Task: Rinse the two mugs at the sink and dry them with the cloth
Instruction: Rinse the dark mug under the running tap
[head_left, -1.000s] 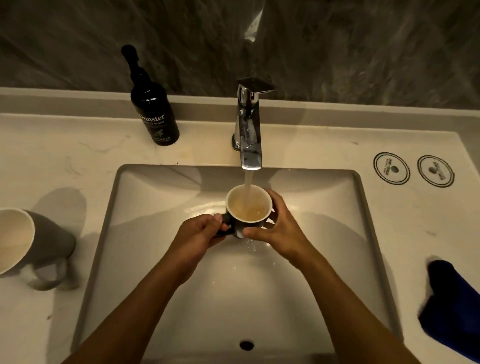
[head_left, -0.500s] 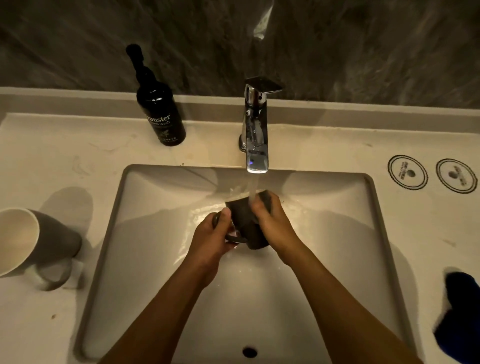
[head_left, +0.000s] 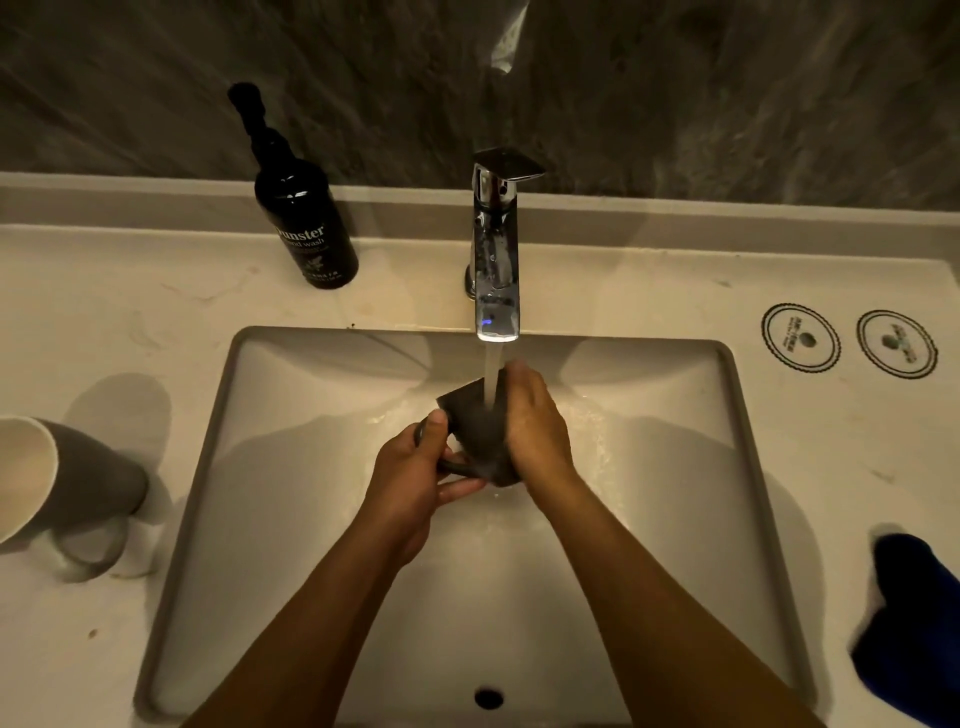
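Over the middle of the sink (head_left: 270, 499) I hold a dark grey mug (head_left: 480, 441) tipped away from me, its outside under the stream from the chrome tap (head_left: 496, 260). My left hand (head_left: 415, 478) grips the mug's handle. My right hand (head_left: 537, 421) wraps its right side. The mug's mouth is hidden. A second grey mug (head_left: 67, 488) with a pale inside stands on the counter at the left, handle toward me. The blue cloth (head_left: 914, 629) lies on the counter at the right edge.
A black hand-wash bottle (head_left: 304, 228) stands behind the sink's left corner. Two round coasters (head_left: 800, 338) lie on the counter at the right. A dark stone wall rises behind the counter. The sink's overflow hole (head_left: 488, 698) is at the near side.
One second ago the mug was upright and full under the tap. It is now tipped over with water running on its outside, and my right hand has slid further around it.
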